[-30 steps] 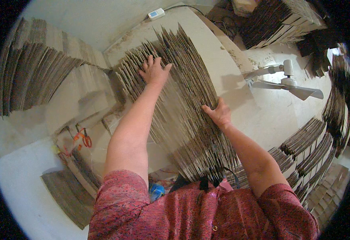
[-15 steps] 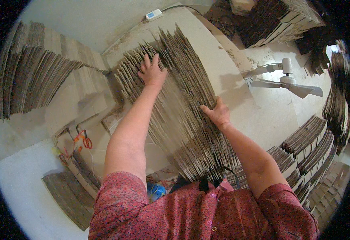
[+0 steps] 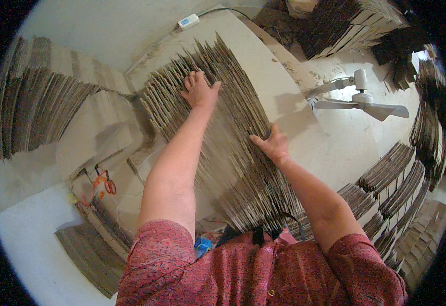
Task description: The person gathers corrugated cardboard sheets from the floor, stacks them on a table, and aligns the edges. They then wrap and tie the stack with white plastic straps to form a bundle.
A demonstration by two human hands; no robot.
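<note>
A long row of thin brown-grey cardboard sheets (image 3: 223, 127) stands on edge, packed close, running from the far end of the table to my body. My left hand (image 3: 202, 92) lies on top of the sheets near their far end, its thumb apart from the fingers. Along the right side of the row, my right hand (image 3: 275, 145) touches the sheets with its thumb over the top edges and its fingers apart from the thumb. Part of its fingers is hidden at the side. Neither hand has lifted a sheet.
The pale table (image 3: 304, 137) extends to the right, under a small grey fan (image 3: 368, 102). More cardboard stacks (image 3: 39, 102) stand at the left, with others (image 3: 386, 168) at the right. Orange-handled scissors (image 3: 108, 184) hang at the left. A white box-shaped device (image 3: 188, 21) sits at the back.
My left hand has slid a little to the right across the sheet tops, its fingers less spread. The right hand stays at the side of the row. The view has shifted slightly.
</note>
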